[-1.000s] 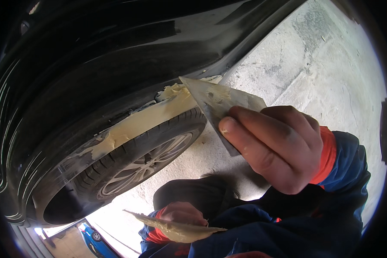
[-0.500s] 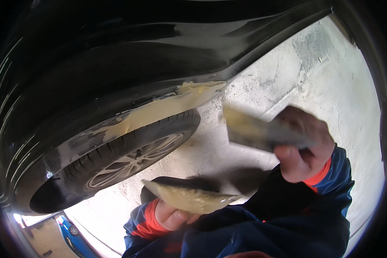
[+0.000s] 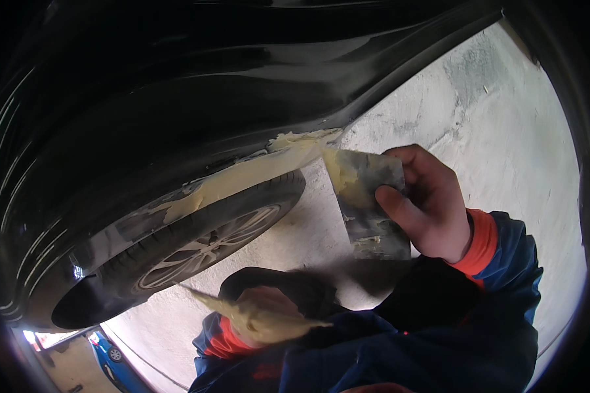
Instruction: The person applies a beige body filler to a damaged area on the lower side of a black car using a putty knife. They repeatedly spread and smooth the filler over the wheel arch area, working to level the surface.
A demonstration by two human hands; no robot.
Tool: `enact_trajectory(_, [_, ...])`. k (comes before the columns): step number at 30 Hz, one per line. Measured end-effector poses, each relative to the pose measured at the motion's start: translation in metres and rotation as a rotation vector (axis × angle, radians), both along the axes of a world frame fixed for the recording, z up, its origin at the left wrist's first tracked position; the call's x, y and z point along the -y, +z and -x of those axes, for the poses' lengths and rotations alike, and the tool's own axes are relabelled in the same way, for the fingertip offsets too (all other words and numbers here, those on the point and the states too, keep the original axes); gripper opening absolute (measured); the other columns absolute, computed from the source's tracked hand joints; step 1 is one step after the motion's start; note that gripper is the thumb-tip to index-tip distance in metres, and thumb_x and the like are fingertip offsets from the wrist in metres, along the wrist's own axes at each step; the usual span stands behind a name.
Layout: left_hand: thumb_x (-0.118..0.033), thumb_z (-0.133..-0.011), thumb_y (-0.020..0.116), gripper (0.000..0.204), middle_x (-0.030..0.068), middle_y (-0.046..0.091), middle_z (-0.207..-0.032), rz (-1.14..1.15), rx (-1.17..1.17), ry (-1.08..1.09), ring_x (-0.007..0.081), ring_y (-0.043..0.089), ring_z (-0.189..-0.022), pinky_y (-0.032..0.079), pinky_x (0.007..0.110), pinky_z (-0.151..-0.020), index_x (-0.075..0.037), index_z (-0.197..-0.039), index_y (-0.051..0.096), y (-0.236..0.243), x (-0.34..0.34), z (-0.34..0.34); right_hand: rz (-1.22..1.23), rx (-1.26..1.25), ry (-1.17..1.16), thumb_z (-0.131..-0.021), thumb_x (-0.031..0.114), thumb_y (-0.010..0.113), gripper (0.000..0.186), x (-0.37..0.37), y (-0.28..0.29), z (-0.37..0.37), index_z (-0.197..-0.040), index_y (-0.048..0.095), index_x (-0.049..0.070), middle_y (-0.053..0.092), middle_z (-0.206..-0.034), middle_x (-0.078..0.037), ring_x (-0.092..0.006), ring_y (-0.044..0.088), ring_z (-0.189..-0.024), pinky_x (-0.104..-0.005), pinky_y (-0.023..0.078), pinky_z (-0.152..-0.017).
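My right hand [image 3: 432, 203] pinches a flat grey spreader [image 3: 373, 226], thumb on its near face. Cream body filler smears its upper left side, and one corner is at the right end of the filler strip [image 3: 242, 177] along the black car's wheel arch edge. Whether that corner touches, I cannot tell. The strip is smooth in its middle and lumpy at its upper right end. Lower down, my left hand [image 3: 269, 298] grips a thin filler-covered plate [image 3: 262, 322], tilted and seen nearly edge-on; its fingers are partly hidden.
The dark car body [image 3: 177, 111] fills the upper left. Beneath the arch sits the wheel [image 3: 210, 245] with a spoked rim. Pale concrete floor [image 3: 491, 150] stretches to the right. A blue car [image 3: 115, 363] stands far off at the lower left.
My right hand has moved the spreader up and left to the strip's right end and turned it upright. My left hand has lowered slightly leftward, tilting the plate away.
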State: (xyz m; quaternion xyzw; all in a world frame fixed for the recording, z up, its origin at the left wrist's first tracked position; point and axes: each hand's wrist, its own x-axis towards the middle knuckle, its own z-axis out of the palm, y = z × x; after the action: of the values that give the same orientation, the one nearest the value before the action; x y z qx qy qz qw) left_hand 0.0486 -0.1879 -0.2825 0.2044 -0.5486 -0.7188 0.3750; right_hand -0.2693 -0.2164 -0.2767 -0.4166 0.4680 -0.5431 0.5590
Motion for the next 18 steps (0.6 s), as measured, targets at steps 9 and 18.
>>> enact_trajectory(9, [-0.015, -0.102, 0.057, 0.022, 0.0076, 0.052, -0.057, -0.081, -0.144, -0.146, 0.0152, 0.048, -0.038, 0.048, 0.029, -0.036, 0.005, -0.107, 0.061, 0.006, 0.009, 0.002, -0.104, 0.257, -0.058, -0.089, -0.006, 0.058, 0.027, -0.001, 0.014, -0.015, -0.113, 0.048, -0.001, 0.061, -0.096, -0.004, -0.0056, 0.056, -0.084, -0.0229, 0.044, -0.071])
enact_trajectory(18, [-0.007, -0.099, 0.058, 0.02, 0.007, 0.051, -0.058, 0.068, -0.148, -0.209, 0.0156, 0.049, -0.04, 0.05, 0.03, -0.038, 0.005, -0.114, 0.056, 0.013, 0.021, 0.008, -0.103, 0.264, -0.061, -0.087, -0.007, 0.06, 0.028, 0.004, 0.016, -0.028, -0.11, 0.047, 0.001, 0.058, -0.094, -0.003, -0.0049, 0.051, -0.08, -0.0225, 0.041, -0.068])
